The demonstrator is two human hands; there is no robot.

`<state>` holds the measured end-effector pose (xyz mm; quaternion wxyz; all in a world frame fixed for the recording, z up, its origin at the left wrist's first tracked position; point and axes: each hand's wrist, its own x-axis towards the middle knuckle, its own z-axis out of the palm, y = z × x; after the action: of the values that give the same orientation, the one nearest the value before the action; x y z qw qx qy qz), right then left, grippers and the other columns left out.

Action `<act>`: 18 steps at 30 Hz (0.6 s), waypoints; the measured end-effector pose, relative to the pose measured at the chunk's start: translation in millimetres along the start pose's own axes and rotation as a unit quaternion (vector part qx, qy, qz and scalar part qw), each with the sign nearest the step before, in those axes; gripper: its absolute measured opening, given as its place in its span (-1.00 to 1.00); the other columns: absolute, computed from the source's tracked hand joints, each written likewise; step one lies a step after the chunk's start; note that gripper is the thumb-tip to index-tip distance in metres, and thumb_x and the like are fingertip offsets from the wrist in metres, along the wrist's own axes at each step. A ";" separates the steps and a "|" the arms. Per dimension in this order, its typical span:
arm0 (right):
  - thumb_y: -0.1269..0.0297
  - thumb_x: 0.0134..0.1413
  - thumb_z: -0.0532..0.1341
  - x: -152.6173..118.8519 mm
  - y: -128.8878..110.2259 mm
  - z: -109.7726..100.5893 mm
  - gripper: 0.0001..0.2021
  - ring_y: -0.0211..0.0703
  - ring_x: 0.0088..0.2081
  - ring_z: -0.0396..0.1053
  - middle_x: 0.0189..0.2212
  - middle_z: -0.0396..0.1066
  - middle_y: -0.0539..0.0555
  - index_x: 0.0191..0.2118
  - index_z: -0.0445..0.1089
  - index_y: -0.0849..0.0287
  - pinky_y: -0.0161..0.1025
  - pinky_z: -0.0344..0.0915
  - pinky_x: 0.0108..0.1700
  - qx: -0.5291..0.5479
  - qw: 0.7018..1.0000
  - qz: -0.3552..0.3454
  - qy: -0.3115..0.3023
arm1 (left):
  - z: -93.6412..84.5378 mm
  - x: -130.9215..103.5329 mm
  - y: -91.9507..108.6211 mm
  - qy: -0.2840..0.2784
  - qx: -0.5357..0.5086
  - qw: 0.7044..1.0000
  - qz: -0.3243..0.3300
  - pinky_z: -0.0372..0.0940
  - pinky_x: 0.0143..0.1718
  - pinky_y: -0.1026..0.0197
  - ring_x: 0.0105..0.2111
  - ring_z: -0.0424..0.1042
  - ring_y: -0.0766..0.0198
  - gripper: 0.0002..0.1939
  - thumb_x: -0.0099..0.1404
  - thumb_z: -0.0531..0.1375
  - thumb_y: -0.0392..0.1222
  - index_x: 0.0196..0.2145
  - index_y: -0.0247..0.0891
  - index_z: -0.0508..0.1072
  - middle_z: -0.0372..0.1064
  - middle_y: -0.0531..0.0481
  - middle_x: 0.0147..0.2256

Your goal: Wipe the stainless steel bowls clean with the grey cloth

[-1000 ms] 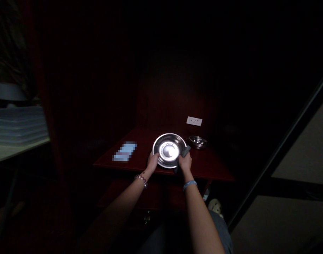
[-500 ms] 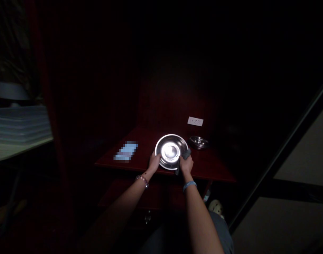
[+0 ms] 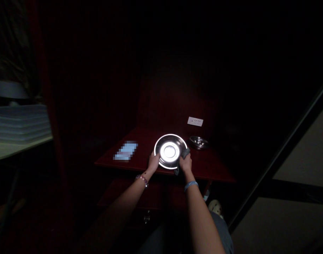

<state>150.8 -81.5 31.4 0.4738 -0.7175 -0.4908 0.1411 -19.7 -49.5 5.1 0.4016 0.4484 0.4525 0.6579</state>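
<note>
A round, shiny steel plate with a raised rim is held tilted towards me above the front of the dark red desk. My left hand grips its lower left rim, thumb on the inner side and fingers hidden behind. At the lower right rim my right hand is closed around a dark grey cloth, which lies against the plate's edge; part of the cloth hangs below the rim. Behind and to the right, a steel bowl or stack of bowls rests on the desk.
A blurred-out pale rectangle lies on the desk's left side. On the back panel is a white power socket. Stacked clear plastic trays stand on a table at left. Below the desk are a drawer knob and a shoe.
The plate has shifted slightly left and its bright reflection has changed. My right hand with the cloth has moved a little to the left along the rim area; the left hand keeps its grip.
</note>
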 end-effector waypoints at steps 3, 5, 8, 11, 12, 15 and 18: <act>0.37 0.08 0.23 -2.7 -3.0 -1.4 -0.42 0.06 -0.02 0.53 -0.06 0.55 0.29 0.24 0.26 0.34 -0.18 0.42 0.03 0.019 1.000 -0.003 -0.002 | -0.1 -1.2 1.6 -0.011 -0.005 1.000 0.014 0.35 -0.28 0.21 -0.35 0.46 0.18 -0.69 -0.01 0.10 -0.32 -0.28 -0.30 0.52 0.53 -0.04 -0.37; 0.37 0.08 0.24 -5.9 -3.8 -1.0 -0.42 0.06 -0.01 0.53 -0.04 0.54 0.29 0.24 0.27 0.33 -0.19 0.42 0.03 0.032 0.999 -0.012 0.009 | 0.2 -0.9 0.4 -0.013 -0.010 1.000 0.021 0.36 -0.21 0.19 -0.29 0.49 0.15 -0.63 0.00 0.10 -0.34 -0.21 -0.34 0.52 0.55 -0.10 -0.30; 0.34 0.11 0.23 -10.7 -3.5 1.2 -0.45 0.07 0.00 0.53 -0.01 0.53 0.30 0.23 0.29 0.34 -0.20 0.41 0.04 0.046 0.998 -0.020 0.034 | 1.0 1.5 -5.0 -0.010 -0.013 0.999 0.034 0.36 -0.12 0.16 -0.22 0.50 0.10 -0.62 0.03 0.10 -0.35 -0.17 -0.36 0.52 0.56 -0.14 -0.24; 0.31 0.14 0.22 -13.3 -2.3 3.3 -0.49 0.07 0.02 0.52 0.00 0.53 0.31 0.21 0.33 0.33 -0.19 0.40 0.05 0.048 0.997 -0.019 0.055 | 2.3 3.9 -10.1 -0.012 -0.019 0.998 0.054 0.35 -0.04 0.14 -0.16 0.49 0.08 -0.61 0.04 0.11 -0.33 -0.15 -0.30 0.52 0.56 -0.11 -0.19; 0.29 0.15 0.21 -13.6 -2.0 3.8 -0.50 0.08 0.02 0.52 0.00 0.54 0.31 0.20 0.34 0.33 -0.18 0.40 0.05 0.045 0.997 -0.017 0.058 | 2.7 4.4 -10.9 -0.013 -0.022 0.998 0.058 0.35 -0.03 0.13 -0.15 0.49 0.08 -0.60 0.04 0.11 -0.33 -0.13 -0.29 0.52 0.56 -0.11 -0.18; 0.26 0.19 0.17 -13.1 -1.0 4.3 -0.52 0.10 -0.01 0.53 -0.04 0.55 0.32 0.19 0.35 0.34 -0.15 0.41 0.03 0.025 0.997 -0.015 0.066 | 3.4 4.5 -11.4 -0.015 -0.025 0.998 0.051 0.35 -0.02 0.12 -0.14 0.50 0.07 -0.58 0.04 0.11 -0.33 -0.11 -0.32 0.51 0.56 -0.14 -0.16; 0.29 0.20 0.14 -10.8 0.3 4.7 -0.52 0.12 -0.07 0.55 -0.11 0.57 0.33 0.19 0.33 0.37 -0.13 0.43 -0.02 0.000 0.997 -0.021 0.069 | 3.0 4.2 -10.9 -0.018 -0.019 0.999 0.042 0.36 -0.05 0.11 -0.20 0.50 0.08 -0.61 0.05 0.11 -0.33 -0.14 -0.33 0.52 0.56 -0.13 -0.21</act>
<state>142.6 -88.1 25.9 0.5092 -0.7151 -0.4719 0.0811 -16.6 -42.0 -3.8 0.3897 0.4714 0.4136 0.6745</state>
